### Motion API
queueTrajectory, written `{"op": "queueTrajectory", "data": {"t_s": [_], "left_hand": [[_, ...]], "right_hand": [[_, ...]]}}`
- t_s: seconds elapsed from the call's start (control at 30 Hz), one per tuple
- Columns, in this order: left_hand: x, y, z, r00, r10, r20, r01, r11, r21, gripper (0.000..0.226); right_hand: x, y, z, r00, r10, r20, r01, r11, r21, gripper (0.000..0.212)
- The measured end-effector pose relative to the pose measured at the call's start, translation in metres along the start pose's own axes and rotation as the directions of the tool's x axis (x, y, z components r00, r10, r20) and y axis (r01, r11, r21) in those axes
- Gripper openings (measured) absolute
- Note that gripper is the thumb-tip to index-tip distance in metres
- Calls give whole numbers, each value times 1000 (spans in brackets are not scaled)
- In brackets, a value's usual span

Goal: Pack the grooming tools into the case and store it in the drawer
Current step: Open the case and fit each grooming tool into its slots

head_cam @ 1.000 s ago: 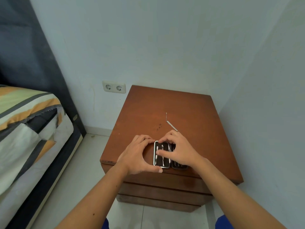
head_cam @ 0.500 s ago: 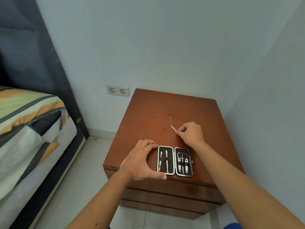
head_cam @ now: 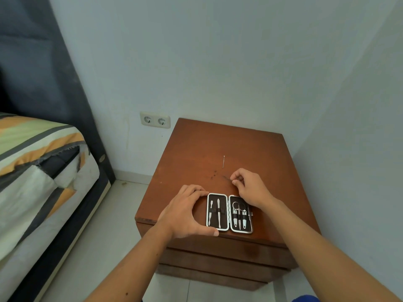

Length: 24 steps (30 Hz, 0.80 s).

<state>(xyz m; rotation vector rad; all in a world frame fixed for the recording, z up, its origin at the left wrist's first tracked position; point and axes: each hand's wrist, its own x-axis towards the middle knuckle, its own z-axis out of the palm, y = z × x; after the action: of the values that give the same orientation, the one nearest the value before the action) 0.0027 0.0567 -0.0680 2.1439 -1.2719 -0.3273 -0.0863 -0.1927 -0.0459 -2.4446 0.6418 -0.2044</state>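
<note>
The right hand [head_cam: 250, 188], right of frame centre, has thumb and forefinger pinched together on one end of a thin metal tool [head_cam: 227, 178]. The rest of that tool points up-left, just above or on the nightstand top [head_cam: 196, 149]; contact cannot be determined. The left hand [head_cam: 185, 212] is spread in a wide C, forefinger tip at the upper left corner of the case [head_cam: 229, 212] and thumb tip at its lower left corner, bracing it without enclosing it.

The case lies open flat at the lower front edge of the nightstand. Its left half holds two slender implements under a strap. Its right half holds small scissors and two or three further tools; the exact count is unclear. A pin-like tool [head_cam: 223, 161] lies loose on the wood, above the right hand. The drawers [head_cam: 218, 256] below are closed.

Compared with half a second ago, the thin tool has shifted slightly in the right hand's pinch; the case and left hand are unchanged.
</note>
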Motion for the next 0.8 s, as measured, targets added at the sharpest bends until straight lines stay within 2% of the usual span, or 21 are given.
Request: {"op": "queueTrajectory", "data": {"t_s": [0.1, 0.2, 0.33, 0.4, 0.53, 0.8], "left_hand": [[0, 0, 0, 1000, 2, -3, -2, 1000, 0, 116], [0, 0, -1, 1000, -1, -1, 1, 1000, -4, 116], [1, 0, -1, 1000, 0, 5, 0, 1000, 1, 117], [1, 0, 0, 1000, 2, 6, -2, 1000, 4, 117], [1, 0, 0, 1000, 6, 4, -6, 1000, 13, 115], [1, 0, 0, 1000, 4, 1, -4, 1000, 17, 116]], "right_hand": [[-10, 0, -1, 1000, 12, -9, -11, 990, 139, 25], [-17, -3, -5, 999, 43, 5, -43, 964, 262, 20], [-27, -8, -7, 994, 90, 68, -112, 861, 497, 11], [-30, -9, -7, 994, 69, 87, -107, 806, 583, 18], [-34, -14, -5, 992, 3, 125, -79, 791, 606, 50], [-34, -24, 4, 995, -41, 89, -12, 848, 530, 32]]}}
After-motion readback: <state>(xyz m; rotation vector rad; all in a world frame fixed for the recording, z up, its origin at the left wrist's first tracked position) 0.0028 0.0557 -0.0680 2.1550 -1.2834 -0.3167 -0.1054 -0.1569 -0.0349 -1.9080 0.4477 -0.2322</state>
